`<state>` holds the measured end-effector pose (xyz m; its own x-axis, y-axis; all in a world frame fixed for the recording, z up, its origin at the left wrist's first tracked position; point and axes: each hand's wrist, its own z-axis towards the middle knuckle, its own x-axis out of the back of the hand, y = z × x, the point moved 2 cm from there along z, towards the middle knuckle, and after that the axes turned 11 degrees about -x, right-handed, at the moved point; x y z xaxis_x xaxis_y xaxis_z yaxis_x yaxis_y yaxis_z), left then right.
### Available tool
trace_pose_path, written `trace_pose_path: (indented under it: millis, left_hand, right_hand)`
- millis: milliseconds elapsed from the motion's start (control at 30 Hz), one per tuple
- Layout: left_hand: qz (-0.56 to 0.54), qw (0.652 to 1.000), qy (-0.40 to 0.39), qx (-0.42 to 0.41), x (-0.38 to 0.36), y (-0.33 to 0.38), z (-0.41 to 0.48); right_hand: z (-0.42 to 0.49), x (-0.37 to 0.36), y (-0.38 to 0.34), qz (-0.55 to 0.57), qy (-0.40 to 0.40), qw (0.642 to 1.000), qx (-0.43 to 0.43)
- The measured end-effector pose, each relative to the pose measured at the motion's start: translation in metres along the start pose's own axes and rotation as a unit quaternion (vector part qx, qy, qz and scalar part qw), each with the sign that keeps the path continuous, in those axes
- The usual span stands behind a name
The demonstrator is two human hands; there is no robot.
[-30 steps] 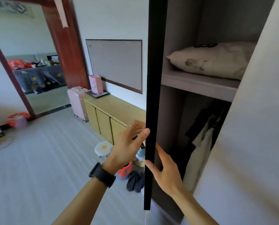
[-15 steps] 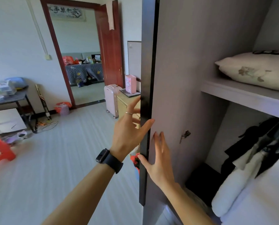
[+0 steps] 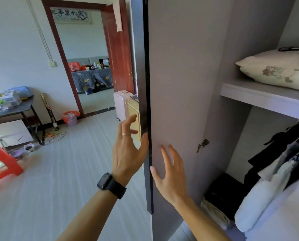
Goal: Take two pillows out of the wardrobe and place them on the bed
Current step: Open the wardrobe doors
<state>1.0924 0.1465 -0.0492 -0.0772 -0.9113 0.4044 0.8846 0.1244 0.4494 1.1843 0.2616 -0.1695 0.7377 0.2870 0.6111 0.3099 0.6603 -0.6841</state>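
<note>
A cream pillow (image 3: 277, 72) with a faded flower print lies on the wardrobe's grey shelf (image 3: 260, 97) at the upper right. The grey wardrobe door (image 3: 178, 84) stands swung open in the middle, its dark edge facing me. My left hand (image 3: 127, 150) is at the door's outer edge, thumb against the edge and fingers spread and relaxed behind it. My right hand (image 3: 169, 173) lies flat on the door's inner face with straight fingers. Neither hand holds anything. A second pillow and the bed are out of view.
Dark and white clothes (image 3: 280, 162) hang below the shelf, over folded items (image 3: 220, 202). Left of the door are a white suitcase (image 3: 121, 103), a yellow cabinet (image 3: 134, 115), a red stool (image 3: 1, 162), a cluttered table (image 3: 9, 108) and an open doorway (image 3: 89, 66).
The door has swung further open and my view turned left, so more of its inner face shows. My left fingers loosened from the edge. My right hand slid up on the inner face.
</note>
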Motion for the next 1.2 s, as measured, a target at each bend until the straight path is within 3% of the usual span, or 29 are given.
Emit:
trace_pose_path:
  millis: [100,233,367,500,733,933,1033,1100,1200]
  left_hand:
    - [-0.005,1.000,-0.013,-0.016,-0.011,0.008,-0.041]
    - [-0.064,0.985,-0.160,0.010,-0.056,0.029,-0.087]
    - [-0.094,0.941,-0.326,0.000,-0.121,0.058,-0.117]
    - [-0.137,0.895,-0.421,-0.053,-0.182,0.102,-0.122]
    - [-0.236,0.861,-0.428,-0.140,-0.260,0.189,-0.069]
    - [-0.374,0.841,-0.372,-0.121,-0.297,0.245,0.002]
    - [-0.453,0.803,-0.370,-0.117,-0.309,0.262,0.027]
    - [-0.493,0.773,-0.381,-0.120,-0.316,0.268,0.035]
    - [-0.508,0.764,-0.383,-0.110,-0.333,0.269,0.039]
  right_hand:
    - [-0.034,0.030,0.035,0.015,0.024,0.999,-0.018]
    - [-0.092,0.080,0.094,0.003,0.086,0.993,-0.084]
    - [-0.128,0.147,0.127,-0.069,0.124,0.980,-0.142]
    - [-0.135,0.217,0.139,-0.136,0.191,0.952,-0.198]
    - [-0.101,0.333,0.128,-0.235,0.332,0.892,-0.198]
    - [-0.037,0.402,0.096,-0.295,0.439,0.834,-0.159]
    - [-0.008,0.417,0.094,-0.336,0.487,0.794,-0.136]
    - [0.008,0.420,0.105,-0.374,0.499,0.770,-0.137]
    - [0.021,0.415,0.137,-0.418,0.480,0.751,-0.174]
